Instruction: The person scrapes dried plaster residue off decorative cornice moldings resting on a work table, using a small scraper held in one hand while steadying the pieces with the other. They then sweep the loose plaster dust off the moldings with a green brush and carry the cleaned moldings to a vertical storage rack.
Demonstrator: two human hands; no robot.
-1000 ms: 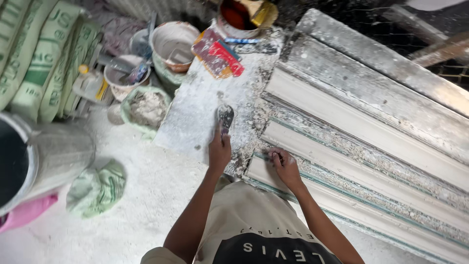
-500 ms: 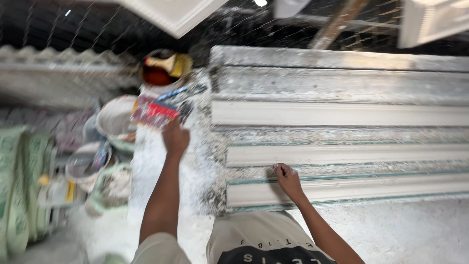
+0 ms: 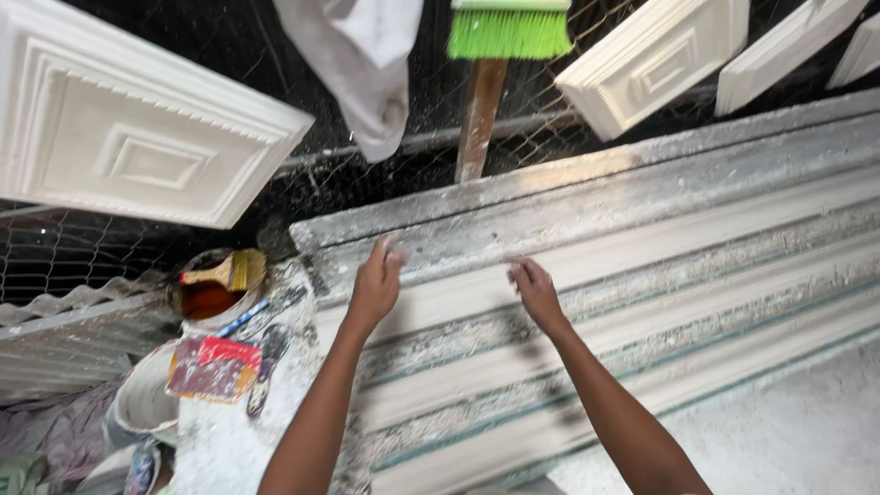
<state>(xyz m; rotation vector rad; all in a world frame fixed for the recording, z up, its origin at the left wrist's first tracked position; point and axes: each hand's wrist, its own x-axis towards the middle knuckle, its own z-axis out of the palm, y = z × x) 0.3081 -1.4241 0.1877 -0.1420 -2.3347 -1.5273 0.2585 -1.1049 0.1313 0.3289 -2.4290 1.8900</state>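
both hands raised since earlier: left hand (image 3: 376, 286) and right hand (image 3: 534, 291), open and empty, held over dusty moulding form (image 3: 642, 275); mesh fence (image 3: 367, 183) behind it.

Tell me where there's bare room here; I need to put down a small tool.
Free: the long moulding right of the right hand, and the dusty floor below its lower edge. Crowded: left of the left hand, with the brush pot, red pad and bucket.

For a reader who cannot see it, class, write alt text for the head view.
Two bare hands, left hand and right hand, reach over a long plaster-crusted cornice mould. Behind hang white plaster panels, a cloth and a green broom.
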